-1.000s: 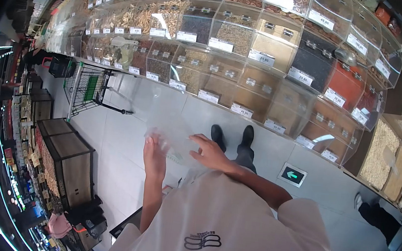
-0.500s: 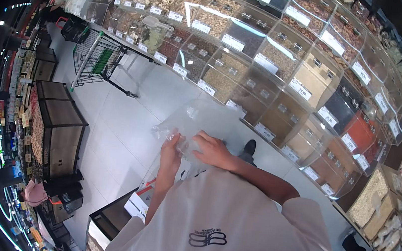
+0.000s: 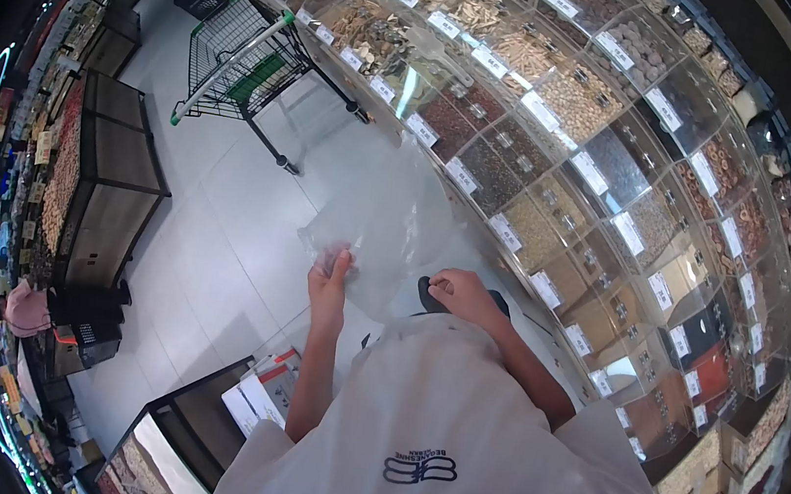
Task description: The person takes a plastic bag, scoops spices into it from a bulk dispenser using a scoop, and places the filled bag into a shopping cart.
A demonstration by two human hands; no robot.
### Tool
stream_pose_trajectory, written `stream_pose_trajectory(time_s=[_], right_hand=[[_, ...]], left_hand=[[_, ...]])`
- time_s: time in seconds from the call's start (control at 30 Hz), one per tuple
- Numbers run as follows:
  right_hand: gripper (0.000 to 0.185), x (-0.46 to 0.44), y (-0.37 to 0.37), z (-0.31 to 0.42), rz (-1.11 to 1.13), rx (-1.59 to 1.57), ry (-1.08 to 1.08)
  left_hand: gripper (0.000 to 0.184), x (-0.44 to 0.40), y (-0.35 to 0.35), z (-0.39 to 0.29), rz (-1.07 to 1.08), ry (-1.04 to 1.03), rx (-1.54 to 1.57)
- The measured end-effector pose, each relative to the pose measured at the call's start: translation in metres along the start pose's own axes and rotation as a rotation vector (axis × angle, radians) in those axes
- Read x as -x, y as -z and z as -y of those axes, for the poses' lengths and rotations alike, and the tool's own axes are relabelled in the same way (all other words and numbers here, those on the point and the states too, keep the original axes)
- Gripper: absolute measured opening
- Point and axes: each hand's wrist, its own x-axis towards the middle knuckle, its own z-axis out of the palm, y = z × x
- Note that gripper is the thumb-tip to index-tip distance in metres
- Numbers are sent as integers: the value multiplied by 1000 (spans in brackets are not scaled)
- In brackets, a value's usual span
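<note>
A clear plastic bag (image 3: 373, 229) hangs in front of me, its thin film spread over the floor view. My left hand (image 3: 329, 283) pinches the bag's gathered lower left edge, thumb up. To the right of the bag, my right hand (image 3: 464, 297) has its fingers curled in close to my shirt. Whether any film is caught between those fingers is hidden. A dark shoe (image 3: 431, 296) shows just behind the right hand.
Tiered clear bins of dried goods (image 3: 571, 101) with price labels run along the right. A shopping cart (image 3: 244, 70) stands ahead on the left. Wooden display stands (image 3: 112, 183) line the left aisle. Near my left elbow is a white box (image 3: 264, 391).
My right hand has moved right, away from my left hand and the bag's gathered edge. The left hand keeps its pinch. The view has turned, shifting cart and bins rightward.
</note>
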Motion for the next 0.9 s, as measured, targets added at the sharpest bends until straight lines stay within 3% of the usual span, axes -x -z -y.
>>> stream_pose_trajectory(time_s=[0.13, 0.27, 0.47, 0.57, 0.73, 0.9], right_hand=[[23, -43, 13, 4, -54, 38, 38], [23, -94, 25, 1, -7, 67, -79], [24, -210, 32, -17, 100, 120, -56], [25, -280, 41, 6, 168, 315, 79], [31, -383, 65, 65, 180, 351, 215], [32, -437, 91, 108, 98, 365, 136]], left_hand=[[31, -33, 32, 8, -23, 39, -104], [32, -69, 35, 8, -98, 103, -153], [36, -139, 47, -16, -192, 88, -278], [36, -176, 53, -51, -243, 69, -379], [34, -234, 46, -91, -228, -19, -431], [31, -284, 29, -122, -119, -48, -680]])
